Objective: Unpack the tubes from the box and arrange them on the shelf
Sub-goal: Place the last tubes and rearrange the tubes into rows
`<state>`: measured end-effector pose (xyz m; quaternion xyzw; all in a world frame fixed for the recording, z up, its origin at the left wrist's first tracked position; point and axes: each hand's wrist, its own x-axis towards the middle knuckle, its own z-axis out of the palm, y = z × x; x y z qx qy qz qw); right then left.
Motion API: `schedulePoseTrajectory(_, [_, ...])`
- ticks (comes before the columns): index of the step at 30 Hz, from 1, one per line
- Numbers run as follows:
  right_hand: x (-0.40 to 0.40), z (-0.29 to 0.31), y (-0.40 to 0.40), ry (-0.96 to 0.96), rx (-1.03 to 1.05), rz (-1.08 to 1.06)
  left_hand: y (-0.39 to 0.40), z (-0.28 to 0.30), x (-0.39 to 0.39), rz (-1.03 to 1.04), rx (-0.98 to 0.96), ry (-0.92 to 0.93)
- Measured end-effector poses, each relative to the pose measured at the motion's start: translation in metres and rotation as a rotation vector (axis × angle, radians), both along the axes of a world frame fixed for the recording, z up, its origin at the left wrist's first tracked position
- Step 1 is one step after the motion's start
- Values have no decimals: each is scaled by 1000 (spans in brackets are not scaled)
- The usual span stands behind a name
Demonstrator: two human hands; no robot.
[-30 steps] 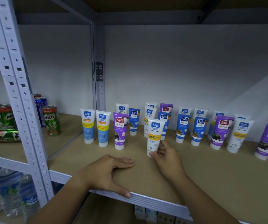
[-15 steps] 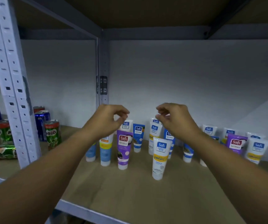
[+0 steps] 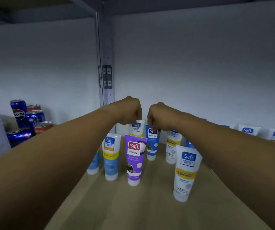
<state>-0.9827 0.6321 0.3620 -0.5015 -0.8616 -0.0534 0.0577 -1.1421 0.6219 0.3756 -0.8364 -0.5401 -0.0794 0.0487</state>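
Left hand (image 3: 130, 110), fingers curled downward, pinches the top edge of a white tube (image 3: 137, 128) at frame centre; right hand (image 3: 160, 117), likewise curled, pinches the top of a blue tube (image 3: 152, 141) just beside it. Both tubes stand upright at the back of the shelf (image 3: 150, 209), behind a purple tube (image 3: 134, 161) and a white-and-blue tube (image 3: 110, 156) (labels blurred). A white tube with yellow band (image 3: 185, 173) stands lower right; soda cans (image 3: 27, 120) at left.
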Motion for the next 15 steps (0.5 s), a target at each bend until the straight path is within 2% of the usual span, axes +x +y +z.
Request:
schedulePoseTrajectory(8, [4, 16, -16, 78, 18, 9, -10, 9, 1, 1, 52, -56])
schedulePoseTrajectory(15, [18, 72, -56, 145, 137, 0, -47, 66, 1, -1, 242, -93])
